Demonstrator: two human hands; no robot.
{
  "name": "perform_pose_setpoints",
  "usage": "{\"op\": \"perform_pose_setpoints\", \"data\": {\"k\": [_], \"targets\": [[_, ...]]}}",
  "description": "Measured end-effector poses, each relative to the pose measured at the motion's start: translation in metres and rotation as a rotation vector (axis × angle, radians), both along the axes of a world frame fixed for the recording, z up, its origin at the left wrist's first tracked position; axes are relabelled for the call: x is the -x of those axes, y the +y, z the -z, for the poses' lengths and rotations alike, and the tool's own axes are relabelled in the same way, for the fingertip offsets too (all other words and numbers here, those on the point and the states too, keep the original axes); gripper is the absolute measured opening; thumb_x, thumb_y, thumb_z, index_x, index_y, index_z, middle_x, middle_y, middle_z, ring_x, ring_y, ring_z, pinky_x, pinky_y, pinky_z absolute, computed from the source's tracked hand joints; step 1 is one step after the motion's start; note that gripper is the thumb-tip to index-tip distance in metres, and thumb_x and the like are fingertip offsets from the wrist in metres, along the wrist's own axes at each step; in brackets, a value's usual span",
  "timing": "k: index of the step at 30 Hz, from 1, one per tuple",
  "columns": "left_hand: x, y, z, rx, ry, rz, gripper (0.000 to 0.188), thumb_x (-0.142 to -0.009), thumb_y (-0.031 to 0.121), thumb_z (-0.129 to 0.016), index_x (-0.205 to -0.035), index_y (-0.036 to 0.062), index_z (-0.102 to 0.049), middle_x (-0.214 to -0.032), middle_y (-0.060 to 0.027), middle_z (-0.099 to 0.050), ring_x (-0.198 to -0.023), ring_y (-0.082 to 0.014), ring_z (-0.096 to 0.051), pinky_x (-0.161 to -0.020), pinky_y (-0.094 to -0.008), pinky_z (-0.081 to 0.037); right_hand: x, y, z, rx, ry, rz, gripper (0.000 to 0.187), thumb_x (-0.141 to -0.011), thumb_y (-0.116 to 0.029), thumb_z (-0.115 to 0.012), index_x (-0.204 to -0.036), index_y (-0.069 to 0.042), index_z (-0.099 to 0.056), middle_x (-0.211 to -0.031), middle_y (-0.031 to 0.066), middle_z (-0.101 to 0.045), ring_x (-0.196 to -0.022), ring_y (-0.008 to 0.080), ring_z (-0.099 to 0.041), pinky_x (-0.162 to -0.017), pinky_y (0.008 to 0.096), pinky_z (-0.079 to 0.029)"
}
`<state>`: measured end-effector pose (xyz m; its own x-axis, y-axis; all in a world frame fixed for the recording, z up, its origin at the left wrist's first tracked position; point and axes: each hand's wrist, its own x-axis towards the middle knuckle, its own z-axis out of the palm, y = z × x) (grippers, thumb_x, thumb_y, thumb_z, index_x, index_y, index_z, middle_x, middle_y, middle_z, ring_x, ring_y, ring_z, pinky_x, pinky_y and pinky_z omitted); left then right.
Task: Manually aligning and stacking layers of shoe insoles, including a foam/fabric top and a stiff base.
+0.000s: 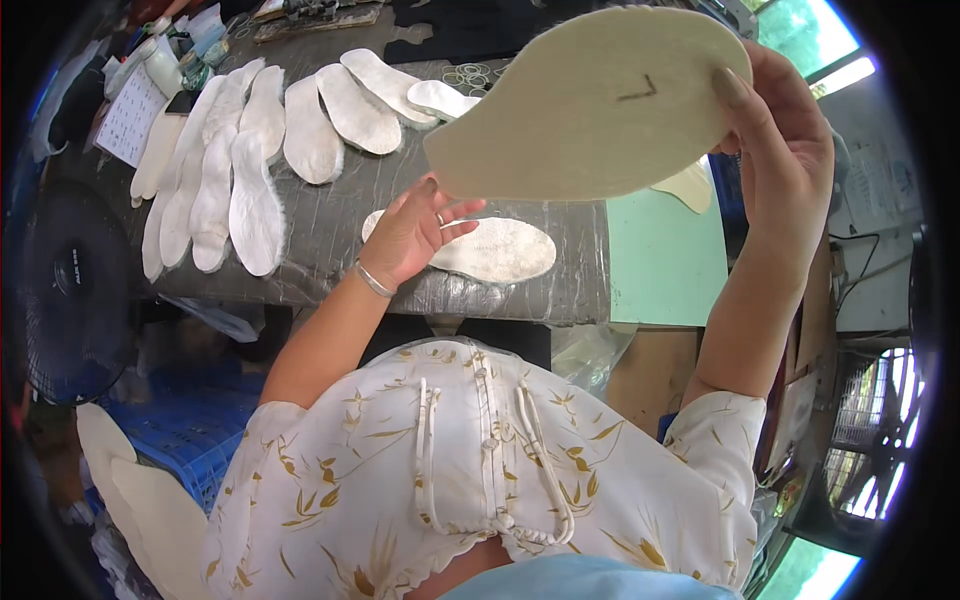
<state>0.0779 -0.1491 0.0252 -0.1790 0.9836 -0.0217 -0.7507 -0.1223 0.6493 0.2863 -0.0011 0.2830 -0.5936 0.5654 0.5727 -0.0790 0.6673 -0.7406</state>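
A large cream insole-shaped sheet (580, 110) with a small dark mark is raised above the table. My right hand (785, 140) grips its right end, thumb on the marked face and fingers behind. Close under its lower left corner is my left hand (405, 235), fingers spread; whether a fingertip touches the edge I cannot tell. A fleecy white insole (505, 250) lies on the table, partly hidden by the left hand.
Several white fleecy insoles (255, 200) lie side by side at the left of the dark table (330, 235). A pale green board (665, 265) covers the right end. Rubber bands (468, 76) lie at the back. A black fan (75, 290) and a blue crate (180, 440) stand at left.
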Motion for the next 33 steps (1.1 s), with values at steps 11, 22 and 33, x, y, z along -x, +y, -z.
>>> {"op": "perform_pose_setpoints", "data": {"k": [11,22,33], "targets": [[0.027,-0.024,0.019,0.084,-0.302,-0.309,0.02,-0.09,0.018,-0.068,-0.105,0.0073,-0.061,-0.095,-0.0047,-0.063,-0.09,-0.0152,-0.062,-0.078,-0.027,-0.052,-0.036,0.026,0.087,0.307,-0.113,0.012,0.017,-0.088,-0.003,-0.068,-0.103,0.0,-0.06,-0.082,0.0026,-0.065,-0.064,0.0072,-0.058,-0.058,0.0203,-0.045],[0.008,-0.071,0.047,0.382,-0.088,-0.483,0.014,-0.089,0.007,-0.066,-0.102,0.0077,-0.062,-0.091,-0.0046,-0.067,-0.081,-0.0133,-0.064,-0.073,-0.0264,-0.052,-0.049,0.014,0.177,0.338,-0.519,0.248,0.014,-0.087,-0.008,-0.071,-0.096,-0.001,-0.063,-0.08,-0.0002,-0.063,-0.071,0.0055,-0.057,-0.064,0.0199,-0.045],[0.008,-0.085,0.053,0.678,0.219,-0.556,0.016,-0.087,0.013,-0.071,-0.092,-0.0012,-0.066,-0.062,-0.0012,-0.059,-0.046,-0.0049,-0.05,-0.04,-0.0182,-0.036,-0.061,0.0,0.214,0.49,-0.597,0.252,0.009,-0.09,-0.006,-0.068,-0.09,0.002,-0.064,-0.074,-0.0036,-0.056,-0.066,0.0032,-0.047,-0.058,0.0185,-0.038]]}}
